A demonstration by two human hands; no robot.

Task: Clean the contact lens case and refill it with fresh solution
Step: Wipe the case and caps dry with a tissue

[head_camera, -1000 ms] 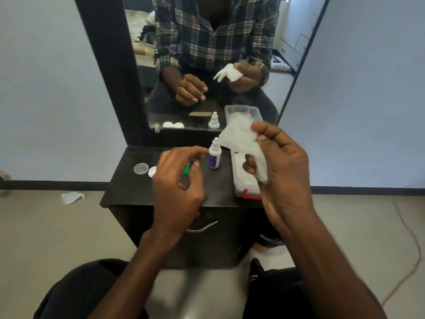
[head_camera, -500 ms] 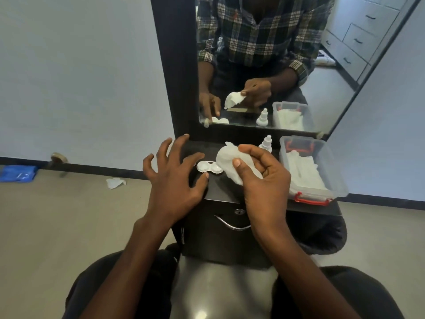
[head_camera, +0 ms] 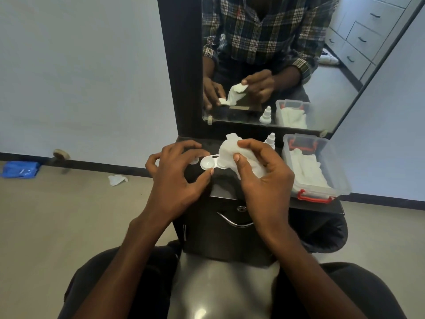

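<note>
Tissue (head_camera: 236, 155) hides one well of the contact lens case (head_camera: 210, 163) on the dark surface (head_camera: 317, 204) — the right hand (head_camera: 264, 178) pinches that wad. Left hand (head_camera: 177, 178), fingers spread and bent, steadies the case; solution bottle (head_camera: 270, 140) half hidden behind.

The white contact lens case (head_camera: 210, 164) lies open on the dark desk (head_camera: 317, 204), its left well bare and empty-looking, its right well covered by a crumpled white tissue (head_camera: 232, 153) pressed onto it. A small white solution bottle (head_camera: 270, 139) with a stepped cap stands upright behind, near the mirror, just beside the clear box.
</note>
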